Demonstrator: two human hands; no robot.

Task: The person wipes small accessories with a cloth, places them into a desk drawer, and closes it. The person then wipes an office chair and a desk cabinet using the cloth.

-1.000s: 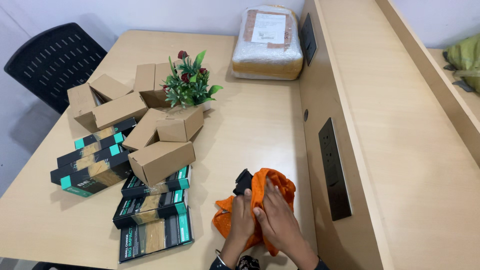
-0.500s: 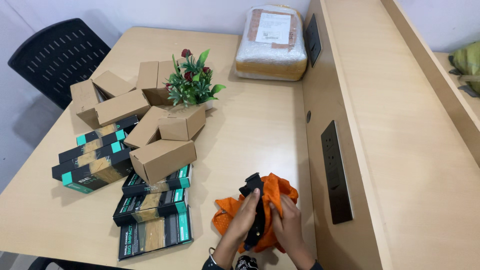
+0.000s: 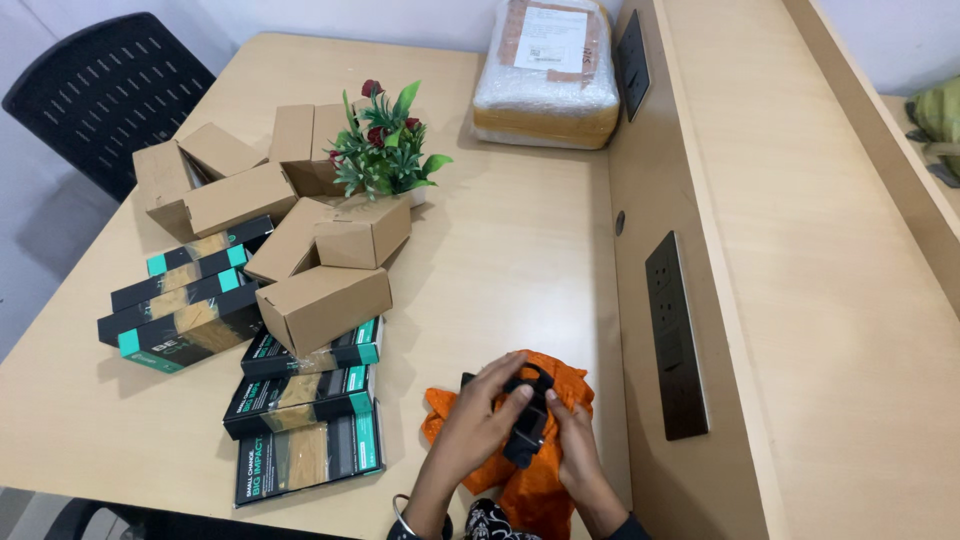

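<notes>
We see both hands at the near edge of the worktop point(image 3: 520, 250), working on a small black object point(image 3: 527, 428) that sits on top of an orange cloth point(image 3: 520, 490). The left hand point(image 3: 478, 420) curls over the black object from the left, its fingers closed on the upper part. The right hand point(image 3: 572, 455) grips the same object from the right, thumb pressing its side, with the orange cloth bunched beneath the palm. The cloth spreads out on the worktop under both hands, close to the wooden divider point(image 3: 650, 300) on the right, which carries a black socket strip point(image 3: 676, 335).

To the left of the hands lie three flat black and teal boxes point(image 3: 305, 420), stacked in a loose row, near the front edge. Further left we see another group of such dark boxes point(image 3: 180, 310). Behind them sits a heap of plain brown cardboard boxes point(image 3: 325, 305), some lying tilted against each other. A small potted plant point(image 3: 385, 150) with green leaves and red flowers stands among the cartons. At the far end, against the divider, rests a wrapped parcel point(image 3: 545, 75). A black chair point(image 3: 90, 95) stands at the far left corner.
</notes>
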